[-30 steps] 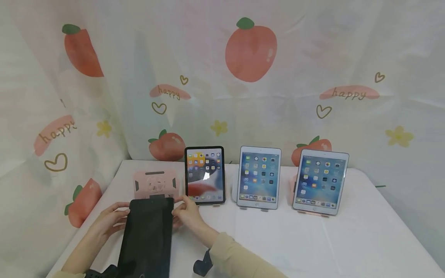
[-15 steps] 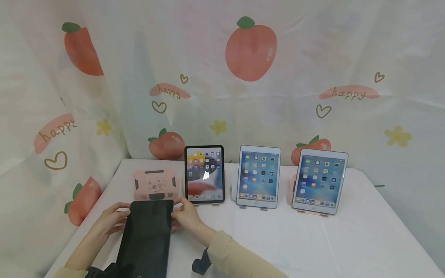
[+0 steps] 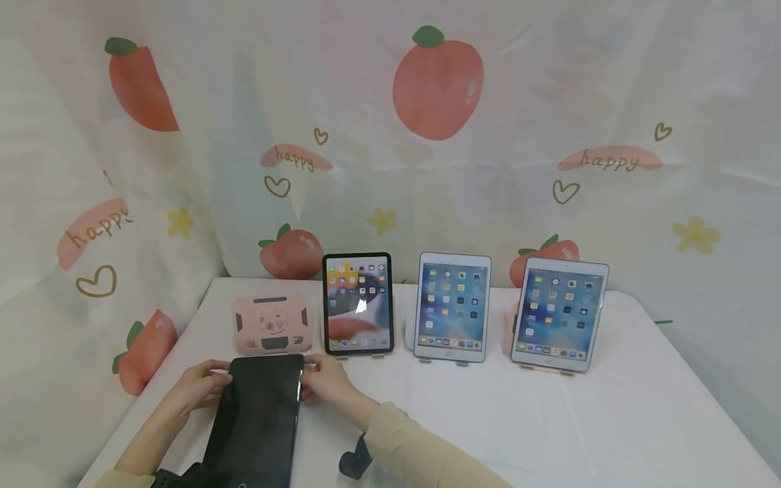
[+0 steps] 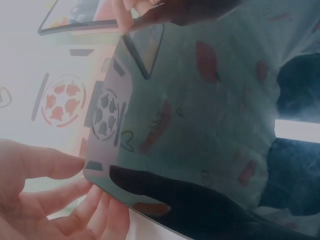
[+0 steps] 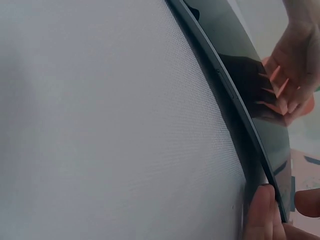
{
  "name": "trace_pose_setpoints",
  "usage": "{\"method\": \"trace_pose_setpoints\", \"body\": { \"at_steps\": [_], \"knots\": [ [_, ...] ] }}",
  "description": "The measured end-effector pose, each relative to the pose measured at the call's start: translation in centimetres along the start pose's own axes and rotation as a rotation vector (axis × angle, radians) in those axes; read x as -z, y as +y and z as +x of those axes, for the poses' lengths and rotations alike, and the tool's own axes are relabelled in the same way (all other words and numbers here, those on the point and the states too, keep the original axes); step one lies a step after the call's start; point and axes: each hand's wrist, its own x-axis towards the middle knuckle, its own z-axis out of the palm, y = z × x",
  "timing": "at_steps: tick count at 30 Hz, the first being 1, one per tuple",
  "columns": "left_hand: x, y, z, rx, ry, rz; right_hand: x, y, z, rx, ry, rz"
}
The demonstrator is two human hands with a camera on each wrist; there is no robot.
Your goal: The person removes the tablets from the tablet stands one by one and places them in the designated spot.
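We've got the blk tablet [image 3: 256, 413] just in front of the pink stand [image 3: 273, 324], L hand [image 3: 196, 388] & R hand [image 3: 329, 381] each pinching a side edge nr its far end; prob stiff, lightish, w/ slick, breakable glass, so edges are our best hold.

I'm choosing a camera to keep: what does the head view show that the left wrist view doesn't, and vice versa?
Only the head view shows the left white tablet and the right white tablet. Only the left wrist view shows a bright strip mirrored in the black tablet. Both show that tablet, the pink panel, the lit black-framed tablet, the left hand and the right hand.
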Motion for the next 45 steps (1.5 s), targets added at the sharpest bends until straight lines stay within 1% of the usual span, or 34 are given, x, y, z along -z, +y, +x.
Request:
{"method": "trace_pose_setpoints", "body": {
  "at_steps": [5,8,10,13,17,25,32,36,41,45],
  "knots": [
    [-0.3,0.0,0.0,0.002,0.007,0.026,0.0,0.1,-0.1,0.001,-0.015,-0.069],
    [-0.4,0.1,0.0,-0.007,-0.002,0.037,0.1,0.2,-0.2,0.000,-0.015,-0.091],
    [-0.5,0.1,0.0,-0.015,-0.008,0.048,0.1,0.2,-0.2,0.002,-0.009,-0.094],
    [-0.5,0.2,0.0,-0.010,-0.007,0.064,0.0,0.4,-0.2,0.001,-0.003,-0.087],
    [-0.5,0.1,0.1,0.005,-0.005,0.094,0.0,0.7,0.0,0.001,-0.010,-0.075],
    [-0.6,0.2,0.3,0.004,-0.008,0.140,0.2,0.9,0.2,0.021,-0.016,-0.078],
    [-0.6,0.1,0.2,0.015,-0.020,0.114,0.4,1.0,0.1,0.031,-0.014,-0.113],
    [-0.6,0.0,0.2,0.018,-0.020,0.115,0.5,1.1,0.0,0.033,-0.019,-0.118],
    [-0.6,0.1,0.1,0.007,-0.032,0.125,0.5,1.1,0.1,0.041,-0.028,-0.098],
    [-0.7,0.2,0.2,0.006,-0.032,0.134,0.6,1.0,0.0,0.037,-0.064,-0.077]
  ]
}}
